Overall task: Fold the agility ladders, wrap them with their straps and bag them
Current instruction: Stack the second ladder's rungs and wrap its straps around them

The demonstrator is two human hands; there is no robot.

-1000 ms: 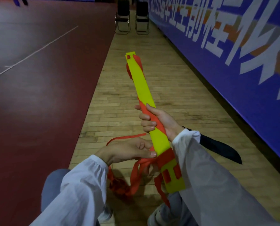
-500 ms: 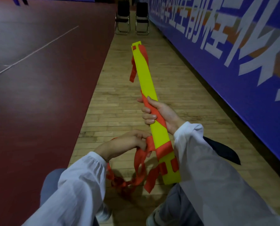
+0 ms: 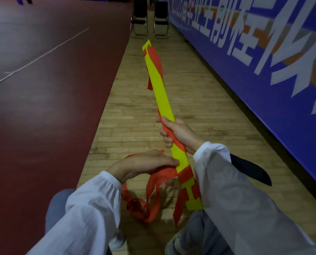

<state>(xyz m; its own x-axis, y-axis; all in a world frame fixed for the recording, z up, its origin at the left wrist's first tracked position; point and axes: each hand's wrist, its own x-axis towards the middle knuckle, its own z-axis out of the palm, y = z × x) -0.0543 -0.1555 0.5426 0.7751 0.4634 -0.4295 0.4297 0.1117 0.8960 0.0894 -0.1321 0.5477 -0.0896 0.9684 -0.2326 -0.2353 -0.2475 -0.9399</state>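
Since half a second ago, the left hand [image 3: 144,163] is lying further right, one fingertip now touching the yellow edge. The far tip of the folded ladder [image 3: 161,92] is sitting slightly more to the left.

Nearest: white sleeves [image 3: 91,208] and blue-grey knees [image 3: 58,207] are framing the view. Loose red strap [image 3: 137,206] is lying heaped on the wooden floor [image 3: 135,116] between the knees.

The left hand is gripping the strap just beside the ladder's near end, with fingers curling beneath it. Strap bands are crossing that end.

The right hand [image 3: 179,134] is holding the ladder at mid-length, fingers wrapping round it and one diagonal strap turn. The ladder is slanting up and away, off the floor, with a strap tail hanging at its far end.

A black flat item [image 3: 251,170] is lying beyond the right sleeve; I cannot tell what it is.

Farther off: two folding chairs [image 3: 138,21], a blue banner [image 3: 264,80] on the right, and dark red court [image 3: 43,107] on the left.
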